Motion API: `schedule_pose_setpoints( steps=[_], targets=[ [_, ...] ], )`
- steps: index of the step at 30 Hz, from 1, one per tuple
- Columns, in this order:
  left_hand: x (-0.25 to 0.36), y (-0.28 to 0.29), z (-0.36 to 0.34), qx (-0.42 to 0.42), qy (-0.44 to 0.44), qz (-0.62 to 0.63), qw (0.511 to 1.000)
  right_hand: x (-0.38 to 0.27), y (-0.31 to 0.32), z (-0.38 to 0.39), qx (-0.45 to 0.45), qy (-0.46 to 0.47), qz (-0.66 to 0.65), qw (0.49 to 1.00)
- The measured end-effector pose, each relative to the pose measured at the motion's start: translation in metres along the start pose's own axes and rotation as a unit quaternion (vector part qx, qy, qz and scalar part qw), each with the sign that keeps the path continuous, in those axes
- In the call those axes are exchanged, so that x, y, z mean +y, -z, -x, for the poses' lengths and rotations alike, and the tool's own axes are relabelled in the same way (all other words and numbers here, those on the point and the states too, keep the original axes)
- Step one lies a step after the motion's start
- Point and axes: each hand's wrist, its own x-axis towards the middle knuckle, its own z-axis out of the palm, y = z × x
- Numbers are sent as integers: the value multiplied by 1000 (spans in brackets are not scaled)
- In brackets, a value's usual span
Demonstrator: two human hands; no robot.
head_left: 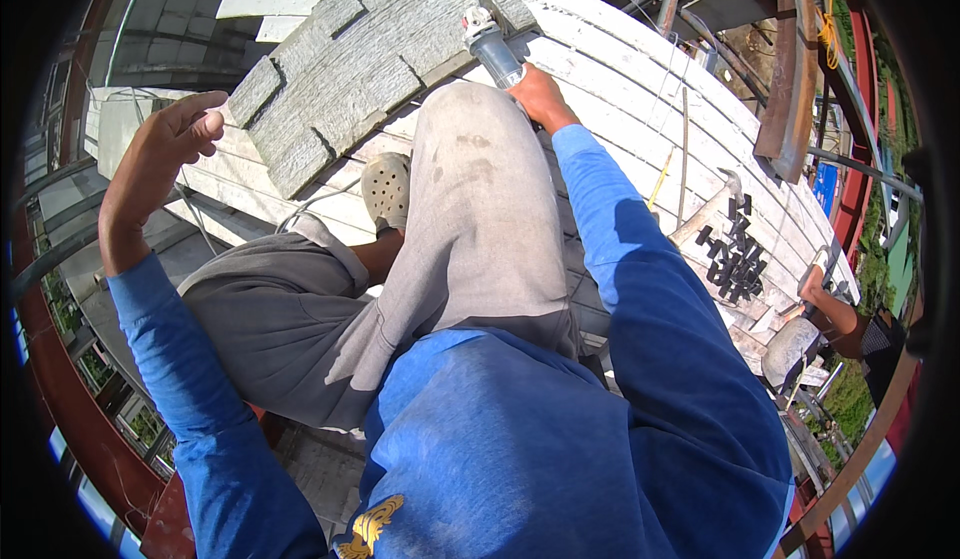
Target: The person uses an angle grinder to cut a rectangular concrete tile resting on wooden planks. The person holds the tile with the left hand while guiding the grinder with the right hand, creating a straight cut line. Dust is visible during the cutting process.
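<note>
My right hand (pixel 541 98) is wrapped round the body of an angle grinder (pixel 493 53), beyond my raised knee. The grinder's disc end rests at or just over the far right part of a grey, wood-textured panel (pixel 350 74) with a stepped edge. Pale dust shows around the disc; whether it is cutting I cannot tell. My left hand (pixel 168 154) is raised in the air left of the panel, holding nothing, its index finger stretched out and the other fingers partly curled.
Beneath the panel lie white planks (pixel 620 89). Black clips or spacers (pixel 735 259) are heaped at the right. Beyond them another person's hand (pixel 818 289) grips a tool. My foot in a tan clog (pixel 386 191) stands near the panel, beside a cable (pixel 325 199). Rusty steel beams (pixel 788 89) border the platform.
</note>
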Motion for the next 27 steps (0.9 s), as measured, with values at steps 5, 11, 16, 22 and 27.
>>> schedule_pose_setpoints(
  steps=[5, 11, 16, 22, 27],
  targets=[
    [0, 0, -2, -1, -2, -12, 1000, 9, -3, 2, 16, 5, -7, 1000],
    [-3, 1, -1, -5, -2, -11, 1000, 17, -5, 10, 26, 18, 15, 999],
    [-2, 0, -1, -6, -5, -11, 1000, 14, -6, 10, 32, 26, 19, 999],
    [-1, 0, 0, -7, -7, -3, 1000, 11, -8, 11, 52, 32, 27, 998],
    [5, -1, 0, -5, -11, -4, 1000, 20, -8, 19, 66, 40, 13, 997]
  ],
)
